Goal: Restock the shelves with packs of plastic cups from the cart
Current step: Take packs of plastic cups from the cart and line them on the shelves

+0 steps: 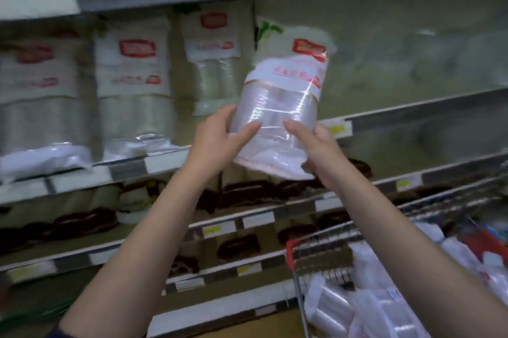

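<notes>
now both hands, left hand (220, 137) & right hand (316, 145), fingers curled round cup pack (280, 101), held tilted before shelf (412, 115) w/ packs.

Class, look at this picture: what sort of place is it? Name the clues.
Most likely a shop aisle: metal shelving with price tags, rows of identical cup packs, and a wire shopping cart.

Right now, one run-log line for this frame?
step: shelving | left hand: holds pack | right hand: holds pack | pack: above shelf | cart: stocked
</notes>
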A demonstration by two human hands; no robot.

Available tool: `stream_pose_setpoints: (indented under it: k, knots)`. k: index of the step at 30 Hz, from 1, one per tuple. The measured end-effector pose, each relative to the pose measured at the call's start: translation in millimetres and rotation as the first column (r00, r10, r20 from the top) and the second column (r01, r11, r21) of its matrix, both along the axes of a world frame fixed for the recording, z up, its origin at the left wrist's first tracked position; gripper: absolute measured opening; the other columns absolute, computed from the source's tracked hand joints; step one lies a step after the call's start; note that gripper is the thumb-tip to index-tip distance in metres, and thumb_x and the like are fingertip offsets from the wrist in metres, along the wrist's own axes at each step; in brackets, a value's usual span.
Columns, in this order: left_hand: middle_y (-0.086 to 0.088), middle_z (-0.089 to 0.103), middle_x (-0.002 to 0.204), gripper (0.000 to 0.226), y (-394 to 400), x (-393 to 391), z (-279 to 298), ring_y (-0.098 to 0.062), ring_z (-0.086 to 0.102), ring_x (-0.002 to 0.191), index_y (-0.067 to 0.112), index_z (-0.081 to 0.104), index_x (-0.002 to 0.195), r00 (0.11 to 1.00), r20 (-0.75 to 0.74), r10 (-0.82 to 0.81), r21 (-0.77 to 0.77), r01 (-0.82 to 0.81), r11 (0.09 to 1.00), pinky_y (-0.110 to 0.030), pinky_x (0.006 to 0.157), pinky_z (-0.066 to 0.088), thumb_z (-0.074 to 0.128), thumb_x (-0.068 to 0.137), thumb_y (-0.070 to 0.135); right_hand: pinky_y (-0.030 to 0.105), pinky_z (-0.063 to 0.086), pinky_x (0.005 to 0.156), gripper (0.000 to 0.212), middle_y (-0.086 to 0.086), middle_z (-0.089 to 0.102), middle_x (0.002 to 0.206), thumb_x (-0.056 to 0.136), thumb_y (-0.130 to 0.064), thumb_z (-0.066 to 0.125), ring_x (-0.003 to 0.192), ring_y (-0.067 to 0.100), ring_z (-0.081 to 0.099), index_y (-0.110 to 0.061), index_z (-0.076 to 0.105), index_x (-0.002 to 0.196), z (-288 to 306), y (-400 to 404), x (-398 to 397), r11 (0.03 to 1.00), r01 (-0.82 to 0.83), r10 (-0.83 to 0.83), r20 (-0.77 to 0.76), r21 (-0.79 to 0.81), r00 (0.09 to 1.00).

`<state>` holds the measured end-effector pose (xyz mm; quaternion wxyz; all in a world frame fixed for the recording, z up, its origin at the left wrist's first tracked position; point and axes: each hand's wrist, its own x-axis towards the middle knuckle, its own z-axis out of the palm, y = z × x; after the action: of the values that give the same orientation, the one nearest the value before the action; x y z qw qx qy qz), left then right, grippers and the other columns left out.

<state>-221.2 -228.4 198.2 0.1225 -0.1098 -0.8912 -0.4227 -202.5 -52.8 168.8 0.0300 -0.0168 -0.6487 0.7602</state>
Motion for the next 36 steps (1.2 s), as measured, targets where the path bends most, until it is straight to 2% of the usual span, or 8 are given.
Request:
stream_pose_setpoints:
  k: [4, 7, 14, 20, 23, 26, 29, 36]
  knots:
    - [-0.001, 0.070, 0.102, 0.050, -34.4, -26.6, 3.2, -0.021, 0.066, 0.093, 0.017, 0.061, 0.107, 0.992, 0.082, 0.093, 0.124, -0.103, 0.987, -0.042, 0.085, 0.055, 0.060, 0.076, 0.056, 0.013, 0.041, 0.043, 0.026, -0.007, 0.064, 0.079, 0.087, -0.041, 0.061, 0.055, -0.003, 0.061, -0.017, 0.064, 0.097, 29.8, -42.6, -51.1, 0.971, -0.034, 0.036, -0.008, 0.238, 0.999]
    - [-0.004, 0.060, 0.098, 0.032, -47.4, -47.3, 5.4, -0.022, 0.058, 0.089, 0.008, 0.053, 0.103, 0.976, 0.148, 0.157, 0.098, -0.172, 0.980, -0.034, 0.078, 0.049, 0.054, 0.091, 0.038, 0.021, 0.045, 0.062, 0.040, -0.005, 0.057, 0.096, 0.088, -0.046, 0.057, 0.082, 0.010, 0.058, -0.015, 0.050, 0.113, 34.3, -64.4, -86.0, 0.926, -0.025, 0.037, -0.023, 0.377, 0.999]
    - [-0.027, 0.060, 0.111, 0.034, -48.4, -72.2, -11.7, -0.038, 0.056, 0.104, -0.008, 0.053, 0.109, 0.932, 0.240, 0.271, -0.078, -0.260, 0.962, -0.034, 0.074, 0.039, 0.049, 0.096, 0.023, 0.033, 0.043, 0.078, 0.044, 0.016, 0.060, 0.104, 0.098, -0.033, 0.044, 0.090, 0.026, 0.054, -0.003, 0.046, 0.130, 15.4, -81.4, -129.2, 0.735, -0.007, -0.011, 0.023, 0.678, 1.000]
    - [-0.032, 0.057, 0.116, 0.035, -36.1, -70.6, -15.7, -0.043, 0.053, 0.110, -0.010, 0.051, 0.110, 0.934, 0.136, 0.331, -0.096, -0.320, 0.943, -0.039, 0.086, 0.041, 0.053, 0.093, 0.021, 0.033, 0.043, 0.092, 0.048, 0.022, 0.056, 0.128, 0.093, -0.029, 0.053, 0.118, 0.035, 0.053, 0.000, 0.041, 0.130, 9.1, -70.1, -112.0, 0.686, 0.118, -0.109, -0.059, 0.718, 0.992]
    - [-0.025, 0.046, 0.132, 0.051, -24.5, -51.2, -24.2, -0.037, 0.043, 0.123, -0.004, 0.040, 0.131, 0.942, -0.057, 0.329, -0.027, -0.331, 0.943, -0.033, 0.100, 0.033, 0.059, 0.089, 0.017, 0.032, 0.039, 0.099, 0.056, 0.018, 0.051, 0.134, 0.091, -0.022, 0.056, 0.122, 0.030, 0.050, -0.004, 0.034, 0.139, 0.0, -46.6, -81.7, 0.749, 0.244, -0.201, -0.140, 0.616, 0.970]
    - [-0.014, 0.033, 0.150, 0.067, -5.4, -27.4, -38.0, -0.026, 0.031, 0.138, 0.005, 0.025, 0.146, 0.952, -0.149, 0.268, 0.007, -0.270, 0.963, -0.029, 0.113, 0.022, 0.059, 0.089, 0.018, 0.030, 0.044, 0.093, 0.044, 0.009, 0.058, 0.116, 0.089, -0.014, 0.058, 0.103, 0.018, 0.058, -0.008, 0.045, 0.130, -21.2, -7.5, -50.8, 0.816, 0.313, -0.280, -0.142, 0.486, 0.949]
    - [-0.014, 0.046, 0.138, 0.058, 17.1, -7.1, -67.4, -0.027, 0.041, 0.131, 0.004, 0.040, 0.138, 0.964, -0.190, 0.184, 0.001, -0.187, 0.982, -0.033, 0.110, 0.030, 0.062, 0.086, 0.013, 0.031, 0.049, 0.083, 0.022, -0.007, 0.057, 0.088, 0.086, -0.012, 0.059, 0.082, 0.012, 0.058, -0.017, 0.053, 0.107, -55.1, 44.0, -20.9, 0.815, 0.339, -0.344, -0.078, 0.471, 0.936]
    - [-0.010, 0.053, 0.122, 0.042, 93.8, 37.0, -147.1, -0.023, 0.051, 0.115, 0.006, 0.052, 0.125, 0.996, 0.079, -0.037, -0.047, 0.041, 0.998, -0.031, 0.098, 0.041, 0.062, 0.086, 0.012, 0.045, 0.051, 0.082, 0.007, 0.002, 0.058, 0.079, 0.086, -0.015, 0.058, 0.086, 0.029, 0.061, -0.018, 0.053, 0.089, -161.1, 147.2, 57.7, 0.771, 0.241, -0.472, 0.275, 0.589, 0.837]
